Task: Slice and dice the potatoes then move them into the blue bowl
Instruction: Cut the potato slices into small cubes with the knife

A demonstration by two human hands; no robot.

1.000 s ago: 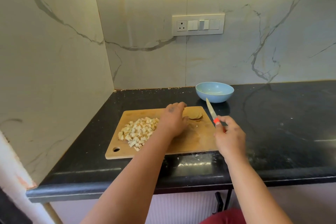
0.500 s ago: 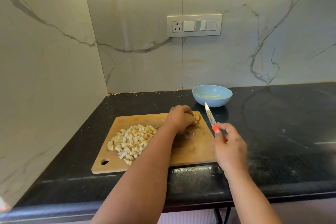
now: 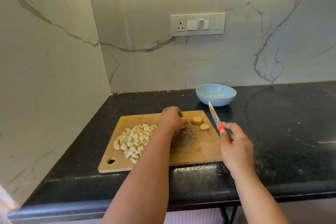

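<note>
Two walls (image 3: 236,60) of pale marble-look panels with grey veins meet in a corner at the left, a thin vertical seam running down the back one. A cream switch plate (image 3: 197,24) with a socket and rocker switches sits on the back wall. Below, a glossy black speckled surface (image 3: 281,132) fills the corner, its rounded front edge catching soft, warm light.

Right hand (image 3: 236,148) grips knife (image 3: 214,116); left hand (image 3: 171,117) rests on cutting board (image 3: 190,151)
</note>
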